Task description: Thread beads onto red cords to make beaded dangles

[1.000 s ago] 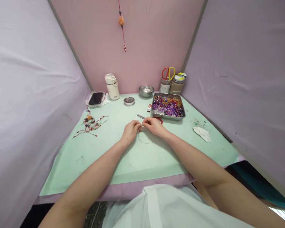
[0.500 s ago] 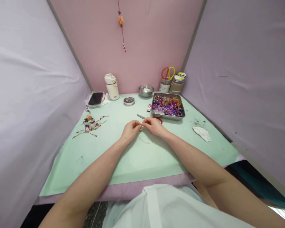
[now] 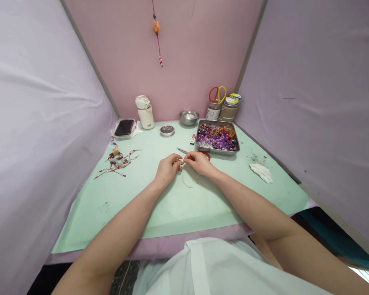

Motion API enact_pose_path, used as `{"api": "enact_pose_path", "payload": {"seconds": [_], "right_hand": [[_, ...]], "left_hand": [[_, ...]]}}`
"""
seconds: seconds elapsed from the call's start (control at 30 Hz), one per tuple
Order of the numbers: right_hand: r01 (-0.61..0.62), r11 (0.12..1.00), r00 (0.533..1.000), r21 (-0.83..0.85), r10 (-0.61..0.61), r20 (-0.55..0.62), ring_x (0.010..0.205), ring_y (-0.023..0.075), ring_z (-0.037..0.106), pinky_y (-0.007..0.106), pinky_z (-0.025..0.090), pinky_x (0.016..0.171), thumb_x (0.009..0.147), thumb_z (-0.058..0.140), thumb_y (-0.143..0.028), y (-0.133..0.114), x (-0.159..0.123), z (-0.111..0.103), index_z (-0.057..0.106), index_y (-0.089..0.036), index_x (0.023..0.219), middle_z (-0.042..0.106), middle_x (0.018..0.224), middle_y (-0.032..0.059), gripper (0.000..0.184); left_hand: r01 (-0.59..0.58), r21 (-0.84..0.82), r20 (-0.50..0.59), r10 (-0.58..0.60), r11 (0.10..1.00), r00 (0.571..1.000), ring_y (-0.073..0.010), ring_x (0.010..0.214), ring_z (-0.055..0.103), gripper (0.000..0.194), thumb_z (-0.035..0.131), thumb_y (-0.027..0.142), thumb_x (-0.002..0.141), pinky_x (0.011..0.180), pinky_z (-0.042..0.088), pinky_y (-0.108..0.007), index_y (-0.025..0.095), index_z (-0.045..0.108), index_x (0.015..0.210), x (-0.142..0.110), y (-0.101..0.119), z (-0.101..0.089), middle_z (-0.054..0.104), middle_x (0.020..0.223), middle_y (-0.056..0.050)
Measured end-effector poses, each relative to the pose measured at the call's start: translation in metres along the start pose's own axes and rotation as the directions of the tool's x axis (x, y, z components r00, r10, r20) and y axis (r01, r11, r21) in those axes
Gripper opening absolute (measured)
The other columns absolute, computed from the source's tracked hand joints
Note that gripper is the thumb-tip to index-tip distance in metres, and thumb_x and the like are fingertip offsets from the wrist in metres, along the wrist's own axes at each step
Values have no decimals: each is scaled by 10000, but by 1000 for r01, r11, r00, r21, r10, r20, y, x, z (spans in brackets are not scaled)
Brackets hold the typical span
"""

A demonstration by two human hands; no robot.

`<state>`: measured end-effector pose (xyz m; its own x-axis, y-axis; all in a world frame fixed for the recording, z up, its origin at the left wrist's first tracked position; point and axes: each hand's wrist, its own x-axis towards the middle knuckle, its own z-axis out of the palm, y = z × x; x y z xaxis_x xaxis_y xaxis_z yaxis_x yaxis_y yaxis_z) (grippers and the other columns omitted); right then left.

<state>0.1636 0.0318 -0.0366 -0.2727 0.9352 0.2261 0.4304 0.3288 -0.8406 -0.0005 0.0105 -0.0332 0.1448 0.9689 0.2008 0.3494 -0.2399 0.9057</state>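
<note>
My left hand [image 3: 168, 168] has its thumb and fingers curled round a small string of red and clear beads [image 3: 180, 169], which peeks out below the fingertips. Close beside it, my right hand [image 3: 199, 162] pinches what looks like a thin cord running from the beads; the fingers hide most of it. A loose tail of thin cord [image 3: 187, 185] trails onto the green mat beneath the hands. Scissors [image 3: 181, 150] with red handles lie just behind my right hand, partly covered by it.
A metal tray [image 3: 219, 153] of mixed beads stands at the back right, with a lighter-like red and white piece [image 3: 192, 139] beside it. Behind are a steel bowl [image 3: 189, 119], round bead dish [image 3: 167, 130] and white bottle [image 3: 145, 114]. Finished-looking beaded strings [image 3: 118, 160] lie left; a white cloth [image 3: 261, 173] lies right.
My left fingers have loosened and shifted slightly, showing the beads below them again. The cord tail has swung a little to the right. My right hand stays almost in place.
</note>
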Motion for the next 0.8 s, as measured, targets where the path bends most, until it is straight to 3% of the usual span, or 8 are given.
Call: {"api": "enact_pose_path", "payload": {"seconds": [0.2,0.47,0.67,0.8], "right_hand": [[1,1000,1000,-7,-1,3,598,119,499,234,353,557,759,546,-276,1,0,0,623,-161,744,630,687,10,140],[-1,1000,1000,-4,1,1,608,111,506,222,363,568,754,543,-272,3,1,1,622,-153,757,629,693,4,142],[1,1000,1000,-6,-1,-21,612,110,509,221,367,579,750,529,-244,3,2,1,611,-157,741,631,693,3,120],[-16,1000,999,16,17,-32,614,113,513,227,376,584,752,524,-253,1,2,1,602,-156,737,632,698,7,125]], "left_hand": [[6,-3,9,-6,1000,1000,-149,588,644,177,545,197,747,631,467,-273,213,628,903,0,0,2,693,759,-9],[-74,143,-35,80,987,996,-167,801,662,154,554,204,758,782,477,-289,203,630,893,-1,4,1,713,837,-29],[-69,102,-4,69,992,998,-167,816,663,238,482,150,755,758,484,-297,204,587,963,-4,10,1,710,825,-30],[-13,-8,-1,13,1000,1000,-157,805,664,251,428,131,763,773,476,-312,206,546,972,-3,10,1,707,821,-25]]}}
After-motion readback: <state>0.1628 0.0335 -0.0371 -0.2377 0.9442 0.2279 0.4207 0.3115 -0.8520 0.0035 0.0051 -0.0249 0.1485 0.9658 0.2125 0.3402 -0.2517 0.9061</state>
